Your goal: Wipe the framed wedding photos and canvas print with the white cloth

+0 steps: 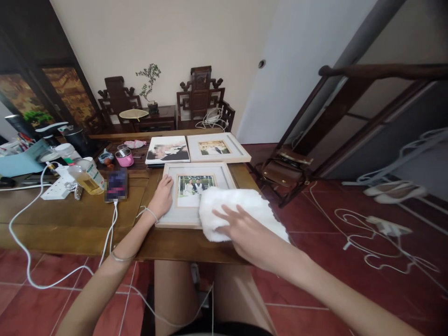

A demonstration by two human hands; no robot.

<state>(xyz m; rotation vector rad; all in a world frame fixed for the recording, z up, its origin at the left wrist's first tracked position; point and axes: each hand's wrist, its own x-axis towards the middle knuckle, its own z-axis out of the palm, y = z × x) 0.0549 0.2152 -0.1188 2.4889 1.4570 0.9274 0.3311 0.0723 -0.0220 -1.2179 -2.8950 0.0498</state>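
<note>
A single head-worn camera looks forward and down across a wooden table [70,219], wide and close: the left hand [161,196] and right hand [241,228] reach in from the bottom edge, the far wall [196,42] fills the top

Left hand [161,196] steadies picture frame [196,193]; right hand [241,231] – flat on white cloth [241,205].

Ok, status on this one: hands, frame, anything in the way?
Left hand flat on left edge of picture frame. Right hand open on white cloth, over frame's lower right corner. Phone to the left, second frame behind.
</note>
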